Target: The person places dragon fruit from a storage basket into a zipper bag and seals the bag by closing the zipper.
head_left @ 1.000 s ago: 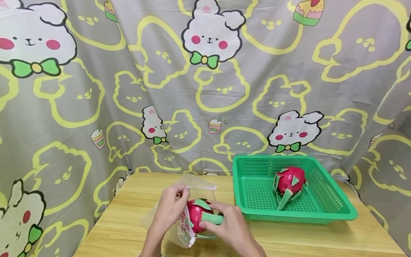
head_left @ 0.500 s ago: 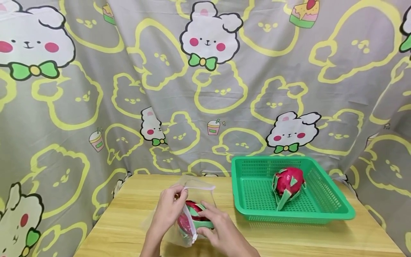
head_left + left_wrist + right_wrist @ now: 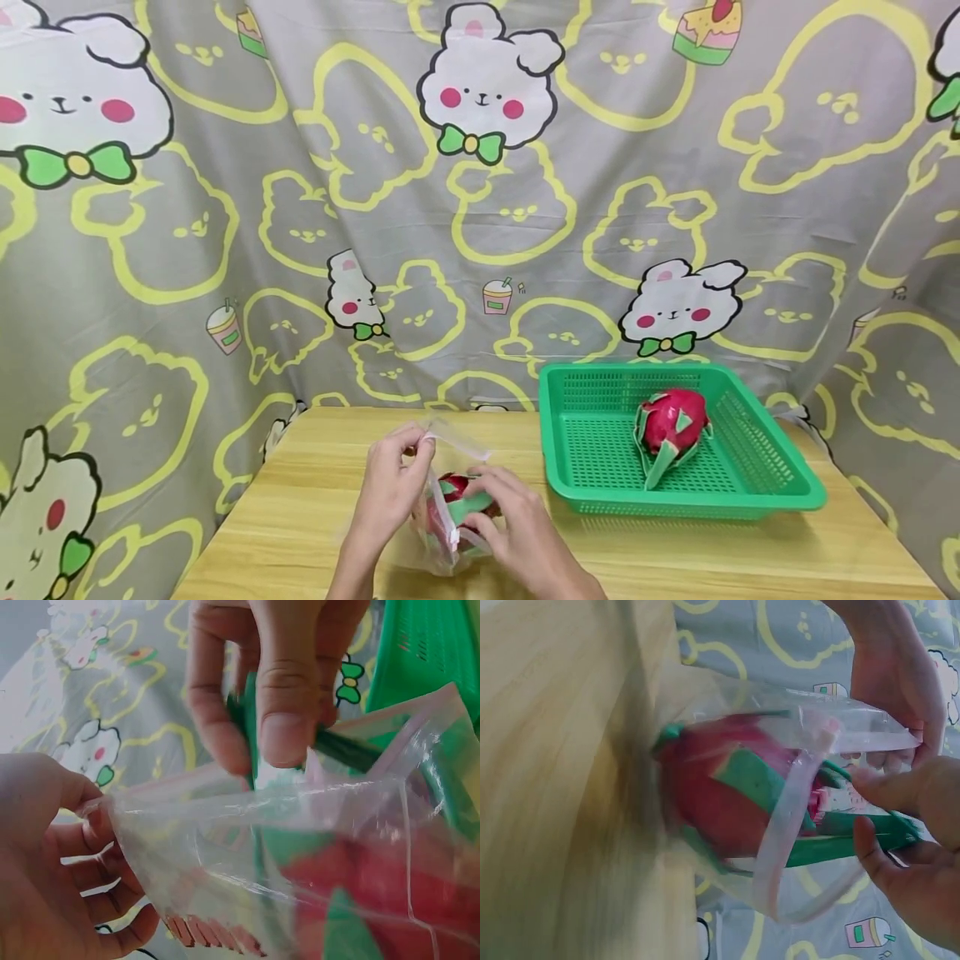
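A red dragon fruit (image 3: 727,787) with green leaf tips sits mostly inside a clear plastic bag (image 3: 225,847), its long leaves sticking out through the bag's mouth. Pale zip strips (image 3: 780,832) edge that mouth, which gapes on the side of the leaves. Whether the bag's base bears on the tabletop cannot be told for certain.

In the head view, taking the bagged fruit as the clock's centre, the left hand (image 3: 386,479) lies at about ten o'clock, pinching the bag's rim between thumb and forefinger; in the left wrist view its other fingers hang loosely bent below the pinch. The right hand (image 3: 513,512) is at three o'clock, thumb and fingers closed on the long leaves at the fruit's leafy end.

Farther out, between two and three o'clock, stands a green basket (image 3: 596,454) with slotted sides and a mesh floor, well apart from the bag. A second dragon fruit (image 3: 675,421) lies near its middle, its longest leaf pointing to seven o'clock. Beneath everything is a wooden tabletop (image 3: 315,475) in light yellowish planks. At twelve o'clock, behind the table, hangs a grey cloth (image 3: 525,212) printed with white rabbits, yellow outlines and drink cups.
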The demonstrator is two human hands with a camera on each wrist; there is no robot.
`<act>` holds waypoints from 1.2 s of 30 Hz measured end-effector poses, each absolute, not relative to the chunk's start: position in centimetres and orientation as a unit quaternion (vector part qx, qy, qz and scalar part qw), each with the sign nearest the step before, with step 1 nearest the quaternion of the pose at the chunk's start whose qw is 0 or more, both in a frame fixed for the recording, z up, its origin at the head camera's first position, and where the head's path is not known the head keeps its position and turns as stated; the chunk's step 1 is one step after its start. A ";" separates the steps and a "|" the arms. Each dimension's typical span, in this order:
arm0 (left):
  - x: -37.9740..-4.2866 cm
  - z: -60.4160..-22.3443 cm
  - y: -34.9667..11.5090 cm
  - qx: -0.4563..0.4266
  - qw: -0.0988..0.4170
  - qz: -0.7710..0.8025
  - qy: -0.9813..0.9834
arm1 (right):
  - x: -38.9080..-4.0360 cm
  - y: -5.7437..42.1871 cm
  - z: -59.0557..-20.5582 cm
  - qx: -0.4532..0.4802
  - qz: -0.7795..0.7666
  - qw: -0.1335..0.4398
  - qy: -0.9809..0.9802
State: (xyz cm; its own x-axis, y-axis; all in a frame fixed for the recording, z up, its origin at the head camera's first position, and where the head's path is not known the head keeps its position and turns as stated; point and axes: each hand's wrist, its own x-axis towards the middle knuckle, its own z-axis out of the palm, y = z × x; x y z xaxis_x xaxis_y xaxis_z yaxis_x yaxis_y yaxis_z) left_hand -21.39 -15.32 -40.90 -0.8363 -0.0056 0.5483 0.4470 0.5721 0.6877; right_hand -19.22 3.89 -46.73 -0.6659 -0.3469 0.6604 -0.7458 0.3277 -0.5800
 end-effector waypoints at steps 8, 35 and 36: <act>-21.2 -40.8 -15.4 -0.122 0.277 -0.463 -0.833 | -19.4 3.9 -46.2 0.317 0.477 0.256 -0.778; -20.0 -39.3 -16.1 -0.146 0.323 -0.488 -0.798 | -20.3 4.0 -46.6 0.189 0.463 0.298 -0.813; -20.0 -39.2 -16.1 -0.148 0.326 -0.489 -0.795 | -20.4 4.0 -46.4 0.186 0.467 0.298 -0.811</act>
State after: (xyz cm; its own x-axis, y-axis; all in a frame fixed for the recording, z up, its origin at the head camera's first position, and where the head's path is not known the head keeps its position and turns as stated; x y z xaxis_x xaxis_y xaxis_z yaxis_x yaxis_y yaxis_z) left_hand -19.96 -16.10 -39.22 -0.7438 -0.0843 0.6630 0.5538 0.4777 0.6820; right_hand -20.36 4.02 -46.44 -0.7533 -0.0240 0.6572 -0.5806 0.4935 -0.6476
